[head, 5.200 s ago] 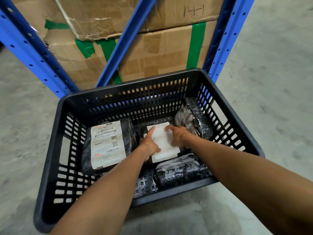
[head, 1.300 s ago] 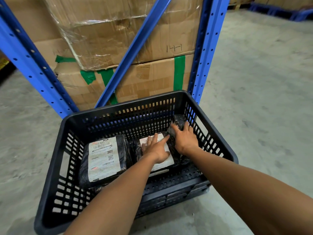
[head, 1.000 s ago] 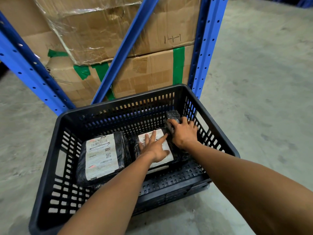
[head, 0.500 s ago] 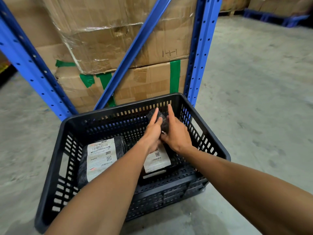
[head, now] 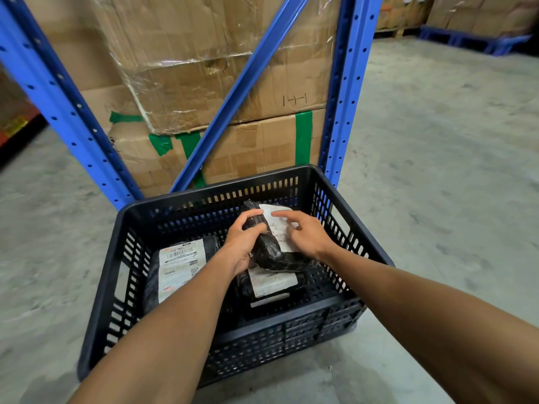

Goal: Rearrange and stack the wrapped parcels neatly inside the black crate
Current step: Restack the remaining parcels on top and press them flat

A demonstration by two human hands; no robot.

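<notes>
The black slatted crate [head: 122, 243] stands on the concrete floor. Inside at the left lies a large black-wrapped parcel [head: 180, 266] with a white shipping label. In the middle a second labelled parcel [head: 272, 282] lies flat on the crate floor. Above it I hold a smaller black-wrapped parcel [head: 271, 252] with a white label on top, tilted. My left hand [head: 243, 243] grips its left side. My right hand [head: 303, 233] rests on its label and right side, fingers spread.
Blue steel rack posts [head: 341, 112] and a diagonal brace [head: 242, 83] stand right behind the crate. Taped cardboard cartons [head: 204, 68] fill the rack. More cartons on blue pallets [head: 472, 39] stand far right across the concrete floor [head: 437, 170].
Both hands left the flat middle parcel, took the small black parcel from the crate's right side, lifted it and turned it label-up over the middle parcel.
</notes>
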